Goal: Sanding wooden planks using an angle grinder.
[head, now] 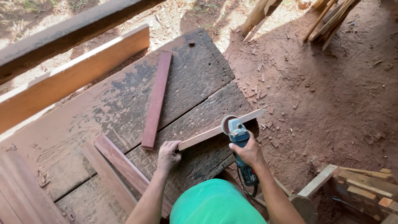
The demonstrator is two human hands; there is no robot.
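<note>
Planks (25, 186) of reddish wood lie at 8 o'clock, stacked along the table's near-left corner. Long pale board (74, 76) at 10 o'clock, leaning outside the table edge, with a dark beam (62, 35) just beyond it. Table (103, 103) is dark, worn timber, dusted red, with a gap running between its two slabs.

Two red slats (120, 166) at 7 o'clock, side by side and touching, angled toward the near edge. One more red slat (156, 99) at centre, lying flat on the table, its far end toward 12 o'clock.

Left hand (168, 154) at 6 o'clock, palm down, fingers (174, 145) curled together over the near end of a pale strip (207, 133), pressing it to the table. Strip runs from the hand up toward 2 o'clock, its far end overhanging the table's right edge.

Right hand (248, 151) just right of centre, fingers wrapped tight round the body of a blue grinder (240, 139). Grinder's disc (229, 123) sits against the strip at about mid-length; exact contact is hard to tell. Its cord end hangs below the wrist. Green garment (215, 203) at 6 o'clock, bottom edge.

Red dirt floor (331, 95) fills the right side, littered with wood chips (259, 89) near the table. Sticks (331, 18) lean at 1 o'clock. Crate (360, 186) of pale offcuts at 4 o'clock.
</note>
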